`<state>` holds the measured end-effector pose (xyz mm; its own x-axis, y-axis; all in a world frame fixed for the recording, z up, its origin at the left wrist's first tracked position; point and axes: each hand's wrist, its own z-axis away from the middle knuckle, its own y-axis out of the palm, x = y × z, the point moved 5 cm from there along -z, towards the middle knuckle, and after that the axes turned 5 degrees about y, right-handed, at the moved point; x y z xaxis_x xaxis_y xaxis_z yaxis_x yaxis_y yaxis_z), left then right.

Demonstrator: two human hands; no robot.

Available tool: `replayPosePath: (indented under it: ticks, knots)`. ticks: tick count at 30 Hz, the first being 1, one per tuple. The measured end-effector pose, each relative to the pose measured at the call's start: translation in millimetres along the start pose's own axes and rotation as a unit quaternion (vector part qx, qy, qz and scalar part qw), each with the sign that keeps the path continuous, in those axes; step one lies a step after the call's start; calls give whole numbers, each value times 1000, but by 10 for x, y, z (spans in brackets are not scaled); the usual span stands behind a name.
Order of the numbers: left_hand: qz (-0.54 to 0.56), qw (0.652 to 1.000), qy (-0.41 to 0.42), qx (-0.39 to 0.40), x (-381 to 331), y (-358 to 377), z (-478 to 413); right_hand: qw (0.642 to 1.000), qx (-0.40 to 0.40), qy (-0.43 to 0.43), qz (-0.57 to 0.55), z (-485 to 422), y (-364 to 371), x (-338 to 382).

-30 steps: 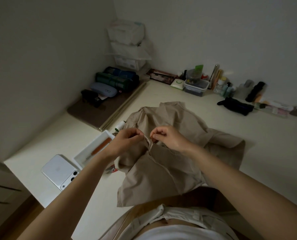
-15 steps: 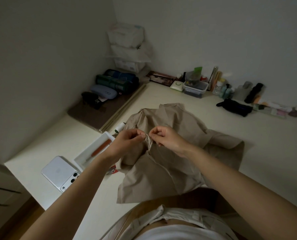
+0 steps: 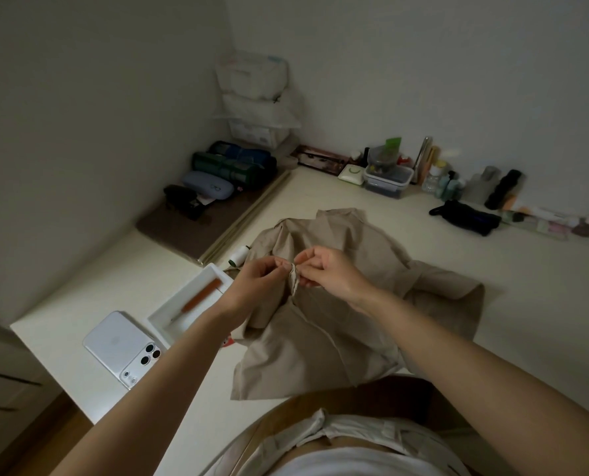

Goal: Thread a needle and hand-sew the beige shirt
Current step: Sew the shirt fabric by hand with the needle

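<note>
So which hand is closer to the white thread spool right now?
Left. The left hand pinches a fold of the beige shirt just right of the thread spool; the right hand pinches the same fold from its far side, farther from the spool.

Bare at left hand (image 3: 258, 281), right hand (image 3: 336, 274) and along both forearms out to the frame edge. Clothed at the bottom edge only: smooth white top (image 3: 354, 464) over the torso, then a narrow strip of bare midriff, then a crumpled off-white waist garment (image 3: 324, 428), bunched and creased. Weave and fastenings too dim to read.
</note>
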<state>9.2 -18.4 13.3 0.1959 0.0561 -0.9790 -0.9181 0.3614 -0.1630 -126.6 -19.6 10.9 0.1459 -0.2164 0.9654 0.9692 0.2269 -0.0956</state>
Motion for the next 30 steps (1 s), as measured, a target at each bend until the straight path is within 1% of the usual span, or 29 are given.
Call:
replayPosePath:
  ticks: [4, 11, 15, 19, 21, 24, 25, 28, 30]
  knots:
    - [-3, 1000, 3, -2, -19, -5, -7, 1000, 3, 7, 22, 18, -45, -5]
    - [-23, 999, 9, -21, -49, 9, -39, 997, -25, -2, 68, 6, -67, 16]
    - [-40, 999, 1, -20, -50, -8, -32, 996, -19, -1, 90, 33, -111, 35]
    - [-33, 998, -13, -55, -26, -65, -24, 991, -5, 14, 134, 6, -219, -20]
    - [-26, 997, -17, -65, -18, -93, -22, 985, -12, 29, 170, -27, -302, -88]
    - [-11, 998, -25, -64, -2, -110, -13, 957, -55, 43, 281, -36, -407, -155]
    - [-11, 997, -27, -67, -4, -111, -11, 954, -68, 29, 290, -31, -399, -135]
    - [-23, 997, -28, -72, -23, -108, -16, 968, -62, -56, 238, 7, -212, 39]
    - [-19, 997, -33, -63, -38, -82, -22, 959, -55, -121, 249, 40, -43, 162]
